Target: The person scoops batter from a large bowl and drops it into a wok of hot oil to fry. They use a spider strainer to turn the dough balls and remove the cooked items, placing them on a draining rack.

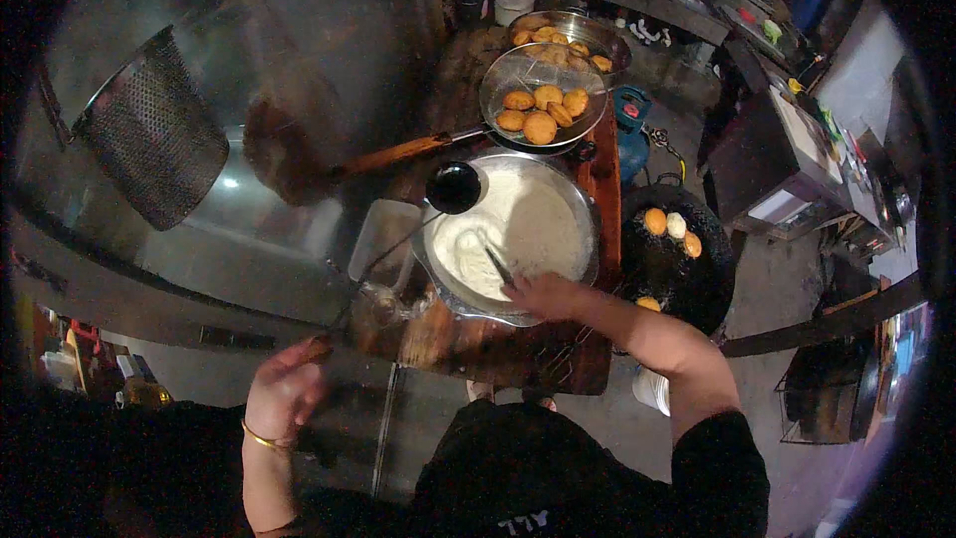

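A wide metal basin (590, 246) of pale batter (549, 232) stands on a wooden table before me. My right hand (549, 295) reaches over its near rim and grips a spoon (497, 265), whose tip is down in the batter. At the lower left, my left hand (287, 381), with a gold bangle at the wrist, holds the long thin handle of a black ladle (453, 187). The ladle's round head hangs over the basin's left side. To the right, a dark wok (672, 284) holds several round fritters (655, 221), one of them paler.
Beyond the basin, a wire skimmer (493, 101) with several browned fritters overlaps a metal pan (616, 37) of more. Its wooden handle (403, 155) points left towards a blurred brown shape. A clear container (385, 239), a perforated metal basket (153, 134) and a gas cylinder (633, 127) stand around.
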### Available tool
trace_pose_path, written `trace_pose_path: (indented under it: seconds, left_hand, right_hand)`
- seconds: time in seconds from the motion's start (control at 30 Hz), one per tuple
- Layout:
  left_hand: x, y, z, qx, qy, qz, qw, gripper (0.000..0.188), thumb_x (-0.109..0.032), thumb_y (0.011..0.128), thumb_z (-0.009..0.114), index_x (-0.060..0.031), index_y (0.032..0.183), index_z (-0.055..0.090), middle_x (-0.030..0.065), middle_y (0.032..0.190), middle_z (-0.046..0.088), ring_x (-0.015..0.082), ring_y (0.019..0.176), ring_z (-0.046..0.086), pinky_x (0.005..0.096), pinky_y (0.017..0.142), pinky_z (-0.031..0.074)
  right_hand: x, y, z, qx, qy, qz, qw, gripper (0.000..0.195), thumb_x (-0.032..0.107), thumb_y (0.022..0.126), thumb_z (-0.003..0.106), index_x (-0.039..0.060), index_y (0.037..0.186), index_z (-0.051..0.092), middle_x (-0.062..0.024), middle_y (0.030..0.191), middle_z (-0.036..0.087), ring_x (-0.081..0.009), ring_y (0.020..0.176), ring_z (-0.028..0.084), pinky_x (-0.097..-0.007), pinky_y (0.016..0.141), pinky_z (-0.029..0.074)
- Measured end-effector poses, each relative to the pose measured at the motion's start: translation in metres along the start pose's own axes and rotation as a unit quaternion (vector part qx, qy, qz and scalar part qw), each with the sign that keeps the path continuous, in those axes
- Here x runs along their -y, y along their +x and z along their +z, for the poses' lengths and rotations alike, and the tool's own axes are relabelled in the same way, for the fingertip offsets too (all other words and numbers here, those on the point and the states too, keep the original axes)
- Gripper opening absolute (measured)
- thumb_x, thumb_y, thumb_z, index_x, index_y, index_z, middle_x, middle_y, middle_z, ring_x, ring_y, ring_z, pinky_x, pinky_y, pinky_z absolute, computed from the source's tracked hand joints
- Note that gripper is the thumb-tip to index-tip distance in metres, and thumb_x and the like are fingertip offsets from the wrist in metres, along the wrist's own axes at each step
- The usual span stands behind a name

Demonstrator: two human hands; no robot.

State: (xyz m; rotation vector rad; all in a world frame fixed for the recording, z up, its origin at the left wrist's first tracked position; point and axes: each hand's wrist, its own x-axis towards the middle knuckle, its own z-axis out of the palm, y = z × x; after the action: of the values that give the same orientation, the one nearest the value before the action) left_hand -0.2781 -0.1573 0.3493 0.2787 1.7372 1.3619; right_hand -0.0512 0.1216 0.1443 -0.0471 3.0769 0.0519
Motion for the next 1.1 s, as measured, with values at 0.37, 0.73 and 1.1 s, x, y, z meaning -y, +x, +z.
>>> trace_pose_path:
  seconds: [0.37,0.73,1.1]
  left_hand:
    - [0.003,-0.002,0.003,-0.036,0.022,-0.017,0.999,0.037,-0.009,0.069,0.052,0.0057,0.102,0.047,0.0031,0.062,0.048,0.0066,0.042,0.037,0.0169,0.032,0.024]
    - [0.002,-0.001,0.009,0.007,0.003,0.008,1.0,0.031,-0.009,0.071,0.052,0.0022,0.1,0.05,0.0007,0.057,0.045,0.0066,0.041,0.037,0.0172,0.031,0.024]
    - [0.003,-0.002,0.011,0.0,0.004,0.001,1.0,0.032,-0.007,0.07,0.052,0.0025,0.101,0.049,0.0013,0.06,0.046,0.0069,0.041,0.037,0.0175,0.032,0.024]
  right_hand:
    - [-0.043,-0.032,-0.031,-0.024,0.015,0.257,0.966,0.018,0.011,0.075,0.045,0.0019,0.089,0.052,-0.0111,0.059,0.056,-0.0223,0.052,0.057,-0.0356,0.047,0.046]
    - [-0.047,-0.037,-0.028,-0.333,0.558,0.427,0.629,0.019,0.01,0.08,0.042,-0.0032,0.091,0.048,-0.0102,0.067,0.056,-0.0218,0.061,0.058,-0.0323,0.048,0.047]
    - [0.024,-0.042,-0.001,-0.088,0.201,0.103,0.97,0.029,0.013,0.078,0.042,0.0001,0.103,0.046,-0.0172,0.086,0.055,-0.0291,0.079,0.055,-0.0383,0.067,0.046]
